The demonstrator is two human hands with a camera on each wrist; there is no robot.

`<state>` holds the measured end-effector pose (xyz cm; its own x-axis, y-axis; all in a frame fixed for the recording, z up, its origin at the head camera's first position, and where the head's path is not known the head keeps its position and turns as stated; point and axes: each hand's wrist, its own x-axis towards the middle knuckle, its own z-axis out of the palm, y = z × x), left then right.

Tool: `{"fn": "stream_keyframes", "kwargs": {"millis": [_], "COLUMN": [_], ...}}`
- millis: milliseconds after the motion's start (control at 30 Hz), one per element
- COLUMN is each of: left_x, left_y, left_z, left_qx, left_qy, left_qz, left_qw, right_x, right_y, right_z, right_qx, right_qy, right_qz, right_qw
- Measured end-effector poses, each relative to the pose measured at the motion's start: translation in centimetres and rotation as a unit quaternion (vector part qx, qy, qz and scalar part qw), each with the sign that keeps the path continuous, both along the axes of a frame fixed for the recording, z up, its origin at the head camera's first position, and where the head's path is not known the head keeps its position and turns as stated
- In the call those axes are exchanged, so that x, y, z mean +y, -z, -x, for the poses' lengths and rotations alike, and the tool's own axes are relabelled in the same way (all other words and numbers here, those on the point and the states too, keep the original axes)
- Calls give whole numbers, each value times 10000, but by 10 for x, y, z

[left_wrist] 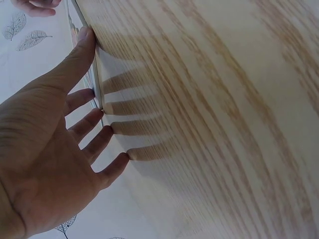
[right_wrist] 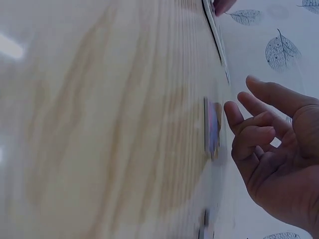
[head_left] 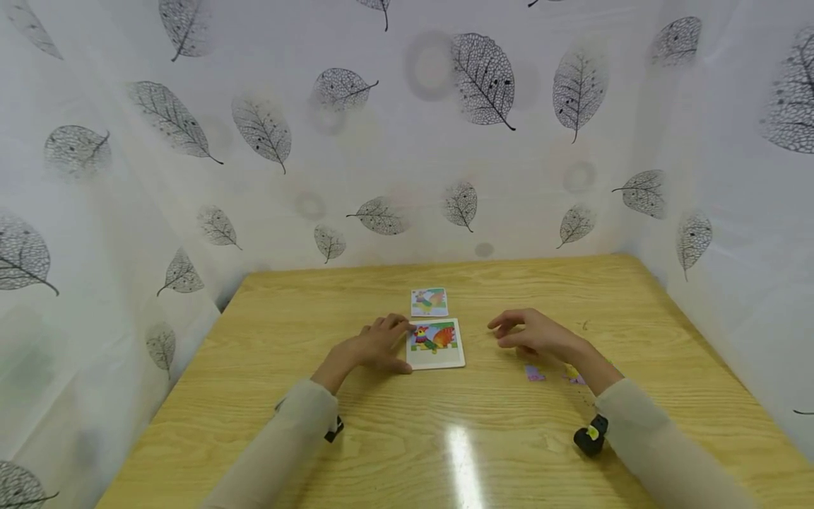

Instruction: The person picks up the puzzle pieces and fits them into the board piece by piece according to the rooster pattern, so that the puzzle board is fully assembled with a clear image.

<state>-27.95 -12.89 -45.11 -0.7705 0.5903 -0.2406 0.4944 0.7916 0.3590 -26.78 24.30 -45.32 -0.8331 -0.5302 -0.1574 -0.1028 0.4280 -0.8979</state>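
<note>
A: Where is the left hand (head_left: 372, 348)?
B: It is at the left edge of the tray (head_left: 439, 361), fingers spread, thumb touching the edge. The right hand (head_left: 534, 332) is well apart from it, right of the tray, fingers loosely bent and holding nothing.
A: What could go wrong?
B: If the left hand pushes too much, the tray could slide. Also, a low right wrist might brush the loose pieces (head_left: 534, 373) near it.
A: And what is in the tray?
B: A rooster picture (head_left: 439, 335) fills the far part; the near strip looks bare. Just beyond, a card (head_left: 429, 302) lies on the tabletop (head_left: 381, 452).
</note>
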Motion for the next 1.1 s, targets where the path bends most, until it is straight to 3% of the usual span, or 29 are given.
{"fn": "stream_keyframes", "kwargs": {"millis": [200, 500, 700, 867, 1100], "left_x": [-1, -1, -3, -2, -2], "left_y": [0, -15, -7, -11, -5], "left_z": [-1, -7, -4, -6, -4], "left_qx": [-14, -81, -86, -130, -139], "left_qy": [10, -14, 19, 4, -10], "left_qz": [-20, -12, -93, -32, -92], "left_qw": [10000, 10000, 9999, 9999, 9999], "right_x": [24, 43, 48, 50, 49], "right_y": [-1, -5, -3, 0, 3], "right_z": [-10, -28, -37, -41, -43], "right_qx": [-12, -37, -43, 200, 444], "right_qy": [2, -94, -116, -349, -589], "right_qz": [-72, -192, -261, -316, -295], "right_qw": [10000, 9998, 9996, 9987, 9968]}}
